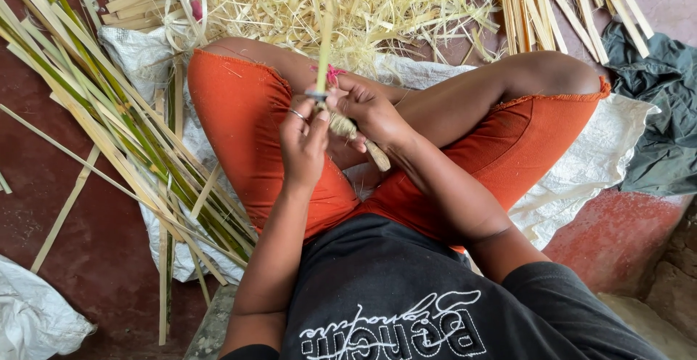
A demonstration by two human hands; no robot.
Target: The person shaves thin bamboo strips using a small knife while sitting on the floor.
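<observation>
Pale yellow-green bamboo strip (324,37) stands upright above the lap, pinched at its lower end by the left hand (303,140). The right hand (370,113) is closed around a wooden-handled knife (361,140), its blade seemingly pressed against the strip. Green-edged split bamboo strips (109,124) lie nearby.

We sit cross-legged, knees spread wide to either side, both forearms reaching forward over our lap. Our left hand (303,138) is raised with its back toward us, a ring on one finger, fingers curled in a pinching grip. Our right hand (370,109) sits just beside it, touching at the fingertips, its fingers closed in a firm grip, wrist bent slightly inward.
</observation>
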